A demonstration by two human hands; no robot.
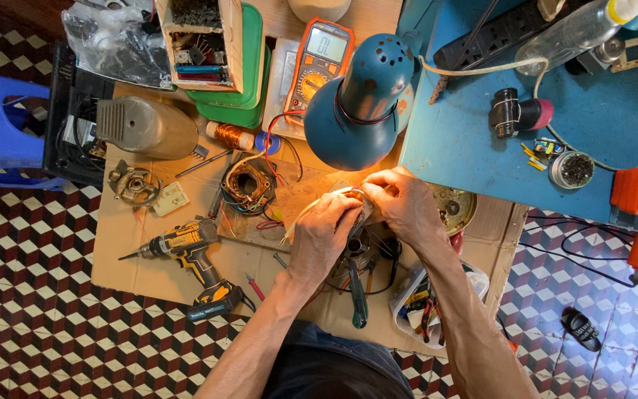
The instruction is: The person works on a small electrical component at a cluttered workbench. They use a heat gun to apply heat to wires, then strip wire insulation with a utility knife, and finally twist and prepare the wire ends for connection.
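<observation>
Hands: left hand point(324, 235), right hand point(402, 201), fingers pinched shut on thin pale wire point(311, 207) under round teal lamp point(358, 103).

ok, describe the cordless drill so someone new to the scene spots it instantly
Start at the sheet of brown cardboard laid over the patterned tile floor. On its lower left part, left of the person's left hand, lies the cordless drill on its side, bit pointing left. It is the only yellow-and-black tool there, with a battery pack at the handle's end.
</observation>
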